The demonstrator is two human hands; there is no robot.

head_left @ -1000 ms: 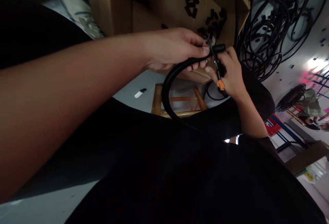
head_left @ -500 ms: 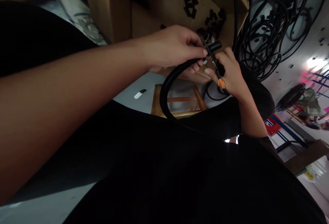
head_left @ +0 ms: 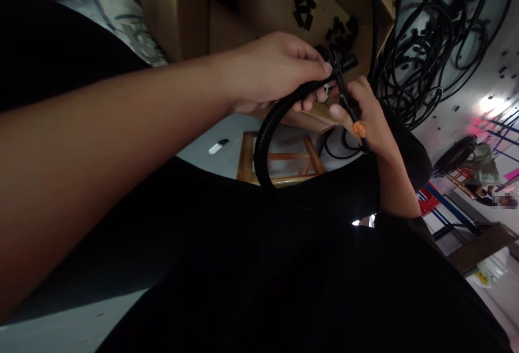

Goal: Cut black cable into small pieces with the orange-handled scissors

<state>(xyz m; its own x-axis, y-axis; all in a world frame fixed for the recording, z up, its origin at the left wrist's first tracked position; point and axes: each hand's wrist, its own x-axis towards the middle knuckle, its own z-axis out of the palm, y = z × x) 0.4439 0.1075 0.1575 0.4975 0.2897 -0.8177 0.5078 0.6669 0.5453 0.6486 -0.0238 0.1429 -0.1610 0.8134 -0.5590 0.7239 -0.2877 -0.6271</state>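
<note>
My left hand [head_left: 281, 66] comes in from the left and is closed around a black corrugated conduit [head_left: 263, 145] near its ridged end [head_left: 348, 62]. The conduit curves down past a wooden stool. My right hand [head_left: 365, 115] pinches a thin black cable [head_left: 343, 91] running from that end, right beside my left fingertips. An orange connector [head_left: 359, 129] sits on the cable against my right fingers. Both hands partly hide the conduit's end, so its exact joint with the cable cannot be seen.
Several small black clips lie on a tan cardboard surface [head_left: 259, 23] behind my hands. Large coils of black cable [head_left: 421, 34] hang at upper right. A wooden stool [head_left: 284, 161] stands below. A seated person [head_left: 482, 166] is far right, beside another cable coil [head_left: 454, 155].
The orange connector has swung toward the right, and the ridged conduit end has moved up. My left hand has shifted slightly up; both hands keep their hold.
</note>
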